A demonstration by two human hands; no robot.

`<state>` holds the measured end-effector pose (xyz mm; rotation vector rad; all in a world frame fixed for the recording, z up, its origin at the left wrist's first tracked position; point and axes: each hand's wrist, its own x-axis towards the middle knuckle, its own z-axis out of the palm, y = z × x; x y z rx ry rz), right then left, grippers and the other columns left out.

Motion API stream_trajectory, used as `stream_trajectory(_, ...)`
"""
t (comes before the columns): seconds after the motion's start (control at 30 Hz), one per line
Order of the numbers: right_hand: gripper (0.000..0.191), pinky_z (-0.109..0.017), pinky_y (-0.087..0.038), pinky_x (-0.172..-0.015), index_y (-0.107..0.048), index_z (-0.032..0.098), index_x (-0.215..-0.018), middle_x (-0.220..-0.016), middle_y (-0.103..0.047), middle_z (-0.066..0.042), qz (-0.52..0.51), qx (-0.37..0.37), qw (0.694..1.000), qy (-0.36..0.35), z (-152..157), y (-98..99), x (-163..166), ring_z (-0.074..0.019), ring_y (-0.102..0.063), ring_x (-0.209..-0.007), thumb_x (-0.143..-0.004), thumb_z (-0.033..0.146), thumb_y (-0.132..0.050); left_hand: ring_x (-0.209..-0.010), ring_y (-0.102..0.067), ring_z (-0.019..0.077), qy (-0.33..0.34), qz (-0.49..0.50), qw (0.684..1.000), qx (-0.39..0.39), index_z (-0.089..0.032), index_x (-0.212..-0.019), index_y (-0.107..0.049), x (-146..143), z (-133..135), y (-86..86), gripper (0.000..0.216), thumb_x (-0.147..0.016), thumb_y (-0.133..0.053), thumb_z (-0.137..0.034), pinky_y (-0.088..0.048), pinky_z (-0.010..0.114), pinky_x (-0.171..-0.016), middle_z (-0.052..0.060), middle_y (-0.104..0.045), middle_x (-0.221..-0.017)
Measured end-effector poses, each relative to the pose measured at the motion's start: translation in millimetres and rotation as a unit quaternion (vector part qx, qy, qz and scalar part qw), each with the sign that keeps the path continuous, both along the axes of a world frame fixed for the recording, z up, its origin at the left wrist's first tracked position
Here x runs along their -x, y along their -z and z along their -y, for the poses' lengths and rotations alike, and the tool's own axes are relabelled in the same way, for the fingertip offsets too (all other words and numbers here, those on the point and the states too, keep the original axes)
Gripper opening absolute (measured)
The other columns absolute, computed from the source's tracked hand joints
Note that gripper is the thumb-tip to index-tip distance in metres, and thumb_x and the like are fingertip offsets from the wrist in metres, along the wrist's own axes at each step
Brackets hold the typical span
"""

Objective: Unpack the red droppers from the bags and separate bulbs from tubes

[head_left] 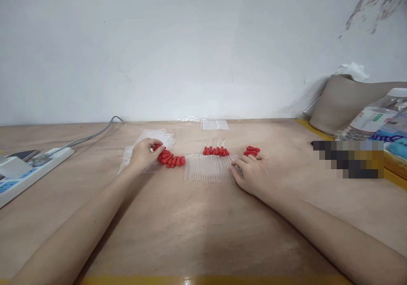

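My left hand (144,152) is at the left end of a curved row of red rubber bulbs (171,160), its thumb and fingers closed on one of them. My right hand (252,172) rests on the table with curled fingers, pinching at the right end of a row of clear glass tubes (206,168). Part of what it grips is hidden by the fingers. Just behind the tubes lie several droppers (216,150), red bulbs toward me and clear tips pointing away. A small pile of red bulbs (252,150) sits just beyond my right fingers.
Clear plastic bags (165,137) lie under and behind my left hand, and a flat zip bag (215,125) near the wall. At left are a power strip (60,154) with a grey cable and a dark phone (23,154). A water bottle (370,119) and a brown container (333,100) stand at right.
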<state>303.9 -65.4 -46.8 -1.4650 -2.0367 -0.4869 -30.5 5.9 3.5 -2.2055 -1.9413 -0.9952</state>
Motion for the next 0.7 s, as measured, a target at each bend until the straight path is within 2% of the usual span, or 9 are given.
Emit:
stream_trajectory(0.23,0.024,-0.036,-0.019,-0.077,-0.064,0.021,-0.078,-0.075,-0.064,-0.002,-0.009,0.005,1.000,-0.007,1,-0.7,-1,-0.0161,-0.049,-0.074,-0.082,0.038,-0.047,-0.087,-0.058,0.0226,-0.046,0.014,0.998,0.037,-0.022,-0.087,-0.068,7,-5,1.1,0.042,-0.076,-0.043,-0.054,-0.043,0.029,-0.072,0.004,-0.067,-0.094)
stream_trajectory(0.43,0.026,-0.036,-0.018,-0.076,-0.064,0.020,-0.076,-0.074,-0.063,-0.003,-0.017,-0.010,1.000,-0.011,-1,1.2,-2,-0.0163,-0.048,-0.073,-0.083,0.039,-0.046,-0.098,-0.056,0.0243,-0.046,0.036,0.998,0.037,-0.019,-0.090,-0.067,5,-3,-7.7,0.051,-0.084,-0.027,-0.049,-0.041,0.032,-0.081,0.005,-0.066,-0.100)
stream_trajectory(0.5,0.026,-0.036,-0.018,-0.076,-0.064,0.020,-0.075,-0.075,-0.063,-0.003,-0.020,-0.012,1.000,-0.008,-1,0.7,-1,-0.0164,-0.047,-0.074,-0.083,0.038,-0.047,-0.099,-0.056,0.0235,-0.026,0.032,0.999,0.007,-0.018,-0.092,-0.066,-3,1,-11.8,0.048,-0.085,-0.029,-0.046,-0.041,0.032,-0.083,0.006,-0.065,-0.101)
stream_trajectory(0.6,0.026,-0.036,-0.018,-0.076,-0.063,0.020,-0.073,-0.074,-0.063,-0.003,-0.022,-0.021,0.999,-0.010,-1,-0.8,-1,-0.0164,-0.047,-0.074,-0.083,0.038,-0.047,-0.097,-0.055,0.0227,0.041,-0.007,0.998,-0.045,-0.019,-0.092,-0.066,-25,6,-14.5,0.037,-0.082,-0.040,-0.042,-0.040,0.033,-0.085,0.006,-0.065,-0.098)
stream_trajectory(0.7,0.026,-0.036,-0.017,-0.076,-0.063,0.020,-0.071,-0.073,-0.062,-0.003,-0.025,-0.033,0.999,-0.013,-1,-2.3,-1,-0.0161,-0.045,-0.073,-0.083,0.038,-0.047,-0.096,-0.055,0.0236,0.113,-0.068,0.990,-0.054,-0.021,-0.091,-0.066,-57,6,-10.9,0.027,-0.077,-0.050,-0.039,-0.038,0.038,-0.088,0.005,-0.064,-0.096)
